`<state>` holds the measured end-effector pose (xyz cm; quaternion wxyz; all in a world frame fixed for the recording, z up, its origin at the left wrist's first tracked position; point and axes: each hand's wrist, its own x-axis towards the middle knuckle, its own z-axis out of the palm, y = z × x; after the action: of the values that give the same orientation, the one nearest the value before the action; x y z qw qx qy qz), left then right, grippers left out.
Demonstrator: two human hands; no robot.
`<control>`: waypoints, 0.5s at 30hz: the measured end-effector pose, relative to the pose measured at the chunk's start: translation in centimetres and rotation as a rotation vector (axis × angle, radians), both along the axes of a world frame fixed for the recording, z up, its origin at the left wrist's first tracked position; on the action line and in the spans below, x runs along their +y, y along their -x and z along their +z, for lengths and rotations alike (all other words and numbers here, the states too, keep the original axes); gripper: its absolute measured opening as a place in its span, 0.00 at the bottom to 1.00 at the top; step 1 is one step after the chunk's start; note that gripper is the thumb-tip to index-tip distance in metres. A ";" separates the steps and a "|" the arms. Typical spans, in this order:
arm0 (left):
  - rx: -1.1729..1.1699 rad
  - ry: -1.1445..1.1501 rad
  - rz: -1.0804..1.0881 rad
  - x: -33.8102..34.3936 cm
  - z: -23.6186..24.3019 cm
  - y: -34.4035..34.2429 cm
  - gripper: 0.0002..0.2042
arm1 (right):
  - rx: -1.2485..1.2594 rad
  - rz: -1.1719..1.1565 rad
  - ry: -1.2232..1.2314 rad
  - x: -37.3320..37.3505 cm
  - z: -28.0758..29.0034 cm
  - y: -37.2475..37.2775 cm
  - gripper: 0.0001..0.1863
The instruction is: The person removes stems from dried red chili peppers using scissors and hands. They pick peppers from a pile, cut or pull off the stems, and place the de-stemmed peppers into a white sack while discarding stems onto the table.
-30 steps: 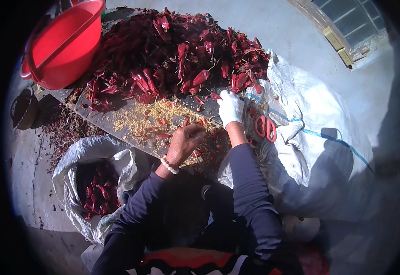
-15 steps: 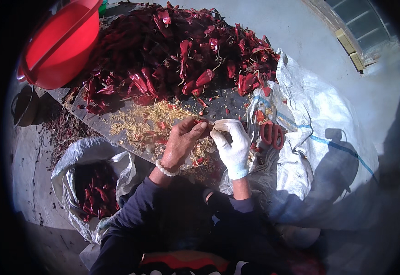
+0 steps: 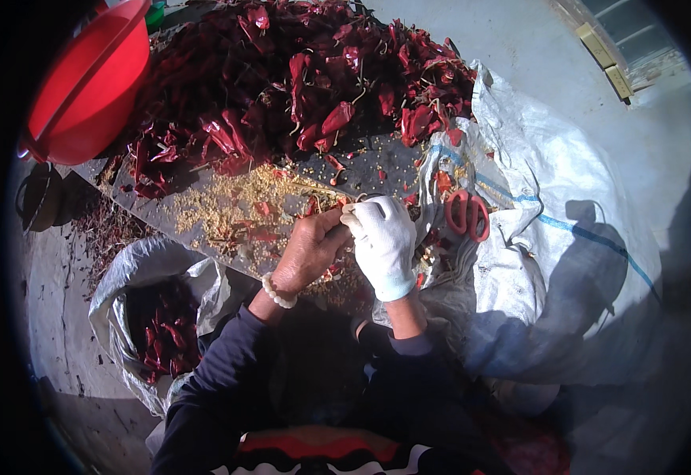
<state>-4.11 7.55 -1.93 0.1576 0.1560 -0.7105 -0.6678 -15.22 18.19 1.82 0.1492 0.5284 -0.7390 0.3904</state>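
My left hand [image 3: 307, 252], bare with a pale bead bracelet at the wrist, is closed round a dried red chili pepper, mostly hidden by the fingers. Against its fingertips, my right hand [image 3: 385, 241] in a white glove pinches at the stem end of the same pepper; the exact grip is covered by the glove. Both hands are over a board [image 3: 230, 251] strewn with yellow seeds [image 3: 226, 202] and red scraps. Beyond them lies a large heap of dried red chili peppers [image 3: 337, 119].
Red-handled scissors [image 3: 478, 229] rest on a big white woven sack [image 3: 555, 190] at the right. An open white sack [image 3: 112, 297] with red peppers inside stands at the lower left. A red plastic basin [image 3: 84, 95] sits at the far left, near a dark basket [image 3: 40, 198].
My gloved right hand has turned and come in over the left fingertips, covering the pinch. Both hands have shifted slightly left. The whole view has tilted a little.
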 end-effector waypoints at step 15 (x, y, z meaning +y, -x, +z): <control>0.132 -0.288 0.159 -0.2 2.3 -0.1 0.09 | -1.267 0.294 0.341 1.7 -2.2 1.6 0.14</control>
<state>-3.97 7.39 0.38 0.2322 0.1883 -0.5812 -0.7569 -16.84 19.93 -0.33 -0.2867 0.2613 -0.5324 0.7524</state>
